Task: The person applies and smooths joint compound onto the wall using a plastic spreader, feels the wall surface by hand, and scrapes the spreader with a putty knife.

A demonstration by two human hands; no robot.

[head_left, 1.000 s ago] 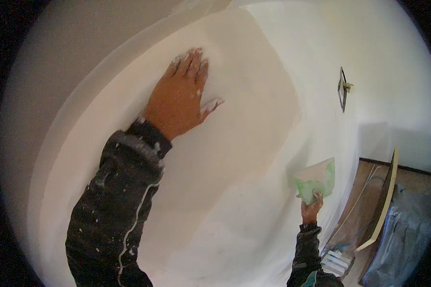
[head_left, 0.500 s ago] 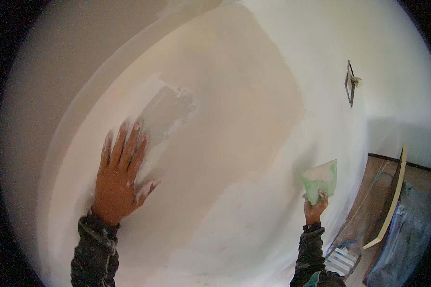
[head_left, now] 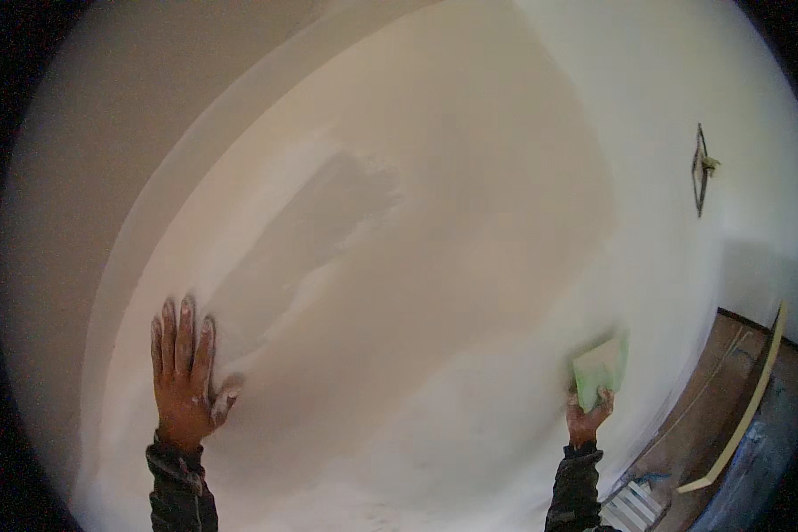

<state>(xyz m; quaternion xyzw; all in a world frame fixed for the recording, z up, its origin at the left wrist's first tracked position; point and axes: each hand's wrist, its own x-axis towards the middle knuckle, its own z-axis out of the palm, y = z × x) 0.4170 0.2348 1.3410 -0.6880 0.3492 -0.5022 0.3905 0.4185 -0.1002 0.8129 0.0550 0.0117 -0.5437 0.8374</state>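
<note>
My left hand (head_left: 182, 377), dusted with white, lies flat on the pale plastered wall (head_left: 452, 222) at the lower left, fingers stretched and thumb out. Above and right of it runs a long greyer wiped streak (head_left: 319, 213) with powdery edges, within a beige area. At the lower right my right hand (head_left: 585, 412) grips a green and beige sheet (head_left: 598, 368), perhaps sandpaper, by its lower part, against or very near the whiter part of the wall. Both sleeves are dark.
A curved band (head_left: 177, 168) borders the wall at upper left. A thin dark metal fixture (head_left: 702, 168) is on the right. Below it lie a brown floor (head_left: 700, 381), a long pale yellow board (head_left: 749, 408), blue sheeting (head_left: 776, 434), a cord and a white slatted object (head_left: 629, 510).
My left hand has swept down and leftward over the wall, and a longer greyer streak now shows behind it. My right hand and sheet sit slightly lower and rightward in view.
</note>
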